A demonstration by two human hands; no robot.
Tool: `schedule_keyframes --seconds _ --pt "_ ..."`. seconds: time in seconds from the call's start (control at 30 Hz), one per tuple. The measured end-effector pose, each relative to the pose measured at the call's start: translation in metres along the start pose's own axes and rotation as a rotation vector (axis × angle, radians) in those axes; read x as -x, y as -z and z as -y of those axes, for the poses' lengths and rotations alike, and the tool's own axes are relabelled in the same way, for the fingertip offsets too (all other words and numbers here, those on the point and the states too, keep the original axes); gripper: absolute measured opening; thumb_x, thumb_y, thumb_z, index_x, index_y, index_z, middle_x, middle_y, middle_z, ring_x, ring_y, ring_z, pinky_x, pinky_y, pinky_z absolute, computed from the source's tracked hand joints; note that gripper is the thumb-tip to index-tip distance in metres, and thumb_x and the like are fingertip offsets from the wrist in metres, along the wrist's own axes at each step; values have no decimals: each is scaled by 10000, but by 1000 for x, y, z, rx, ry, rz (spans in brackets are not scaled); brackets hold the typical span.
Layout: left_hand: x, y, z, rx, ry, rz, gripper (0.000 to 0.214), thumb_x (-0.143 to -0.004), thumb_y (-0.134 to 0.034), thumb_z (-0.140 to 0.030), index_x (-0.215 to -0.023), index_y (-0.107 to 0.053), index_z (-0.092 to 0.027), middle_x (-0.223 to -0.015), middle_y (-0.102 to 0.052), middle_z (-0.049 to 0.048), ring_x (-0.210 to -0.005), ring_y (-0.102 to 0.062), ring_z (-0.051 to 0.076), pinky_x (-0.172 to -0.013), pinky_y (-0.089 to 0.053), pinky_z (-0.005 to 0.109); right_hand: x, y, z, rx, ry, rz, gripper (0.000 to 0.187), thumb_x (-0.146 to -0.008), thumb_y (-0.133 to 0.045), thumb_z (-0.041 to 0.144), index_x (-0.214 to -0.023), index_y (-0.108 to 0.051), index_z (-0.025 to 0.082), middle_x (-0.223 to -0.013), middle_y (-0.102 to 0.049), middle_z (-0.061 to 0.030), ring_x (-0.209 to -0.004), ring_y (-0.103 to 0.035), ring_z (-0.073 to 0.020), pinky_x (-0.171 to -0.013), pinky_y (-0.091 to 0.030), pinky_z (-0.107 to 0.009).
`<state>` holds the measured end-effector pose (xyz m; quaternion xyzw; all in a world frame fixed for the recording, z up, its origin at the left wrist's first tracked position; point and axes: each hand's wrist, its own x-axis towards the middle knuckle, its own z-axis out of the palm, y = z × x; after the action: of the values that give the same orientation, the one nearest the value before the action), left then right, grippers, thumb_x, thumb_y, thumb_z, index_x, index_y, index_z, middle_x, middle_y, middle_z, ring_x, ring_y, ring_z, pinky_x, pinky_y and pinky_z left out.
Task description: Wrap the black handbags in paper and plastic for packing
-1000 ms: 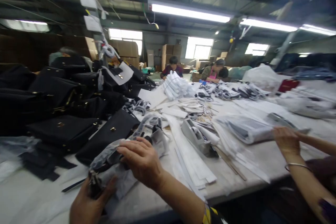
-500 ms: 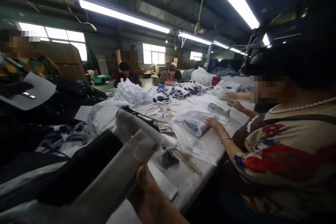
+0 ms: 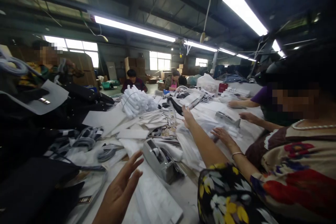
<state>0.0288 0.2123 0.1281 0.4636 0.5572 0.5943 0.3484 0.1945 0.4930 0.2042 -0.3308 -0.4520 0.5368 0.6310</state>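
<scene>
My left hand [image 3: 123, 185] is empty, its fingers spread above the near part of the table. Just beyond its fingertips stands a grey tape dispenser [image 3: 162, 162]. A long white sheet [image 3: 154, 192] lies flat in front of that dispenser. My right hand [image 3: 187, 116], below a black floral sleeve, reaches far over the table with its fingers stretched out. Right at those fingertips is a dark item in clear plastic wrapping [image 3: 193, 100]; it looks loose from the fingers, though the contact is partly hidden.
A co-worker's hand [image 3: 223, 136] rests on plastic wrapping at the right, near a second tape dispenser [image 3: 227, 119]. Dark bags [image 3: 36, 178] are piled on the left. A bundle of white rolls [image 3: 138, 101] and paper strips [image 3: 152, 120] lie mid-table. Grey straps [image 3: 107, 152] lie nearer.
The plastic-wrapped dark item has gone from close in front of me to far across the table, with my right arm stretched after it. My left hand has come into view, empty.
</scene>
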Motion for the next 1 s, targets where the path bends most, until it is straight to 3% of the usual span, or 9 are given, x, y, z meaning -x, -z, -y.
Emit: schedule_keyframes --seconds 0.1,0.17,0.27,0.43,0.57,0.63,0.73,0.9,1.0 --pt "58 46 54 -243 65 -107 446 -833 -644 -504 -1242 -654 -327 -1368 -606 22 -1307 -516 288 -1036 -489 351 67 13 -34 126 -151 234 610 -694 -810 342 -1243 -630 147 -1256 -643 -176 -1054 -659 -277 -874 -547 -437" --pt "106 77 82 -437 71 -271 379 -833 -638 -505 -1162 -703 -329 -1235 -696 17 -1181 -626 268 -968 -536 337 124 26 -51 357 -157 576 497 -784 -729 418 -1202 -672 155 -1130 -711 -141 -972 -693 -259 -867 -556 -416" --pt "183 109 103 -728 6 -459 311 -831 -640 -486 -1078 -737 -324 -1119 -745 -3 -1053 -697 231 -936 -552 332 197 45 -61 615 -103 972 321 -883 -626 445 -1058 -749 205 -960 -764 -81 -915 -716 -235 -912 -543 -373" --pt "299 131 115 -897 76 -711 269 -878 -596 -437 -1075 -728 -310 -1102 -748 -18 -1030 -706 192 -963 -534 324 281 60 -84 690 127 1342 236 -945 -558 355 -1072 -738 271 -1018 -762 -41 -959 -717 -206 -891 -553 -269" --pt "361 133 134 -903 147 -820 261 -878 -592 -440 -1036 -734 -289 -1077 -754 -11 -998 -716 191 -938 -554 317 325 55 -113 669 347 1477 282 -973 -474 245 -1147 -696 261 -1057 -750 -52 -952 -721 -179 -847 -572 -227" --pt "375 134 140 -924 163 -852 259 -883 -587 -433 -1030 -729 -274 -1075 -752 2 -998 -715 196 -927 -567 317 336 46 -124 689 495 1455 296 -966 -470 220 -1162 -689 255 -1060 -748 -65 -946 -723 -183 -835 -583 -238" --pt "373 141 135 -1001 118 -884 248 -915 -550 -383 -1042 -709 -241 -1084 -743 31 -1008 -707 198 -928 -573 320 342 29 -139 711 642 1412 301 -958 -475 211 -1176 -681 242 -1062 -744 -78 -941 -724 -197 -830 -594 -264" --pt "330 187 117 -1244 117 -912 291 -964 -465 -335 -1152 -646 -207 -1207 -689 82 -1152 -633 221 -1042 -488 394 343 12 -172 667 598 1355 291 -952 -504 220 -1197 -661 231 -1050 -731 -73 -919 -720 -189 -820 -601 -261" --pt "301 223 120 -1315 225 -897 507 -963 -462 -409 -1420 -440 -190 -1488 -465 126 -1392 -405 276 -1150 -345 484 344 20 -191 608 552 1327 317 -929 -551 223 -1225 -650 275 -1057 -730 -53 -920 -722 -206 -836 -605 -279"
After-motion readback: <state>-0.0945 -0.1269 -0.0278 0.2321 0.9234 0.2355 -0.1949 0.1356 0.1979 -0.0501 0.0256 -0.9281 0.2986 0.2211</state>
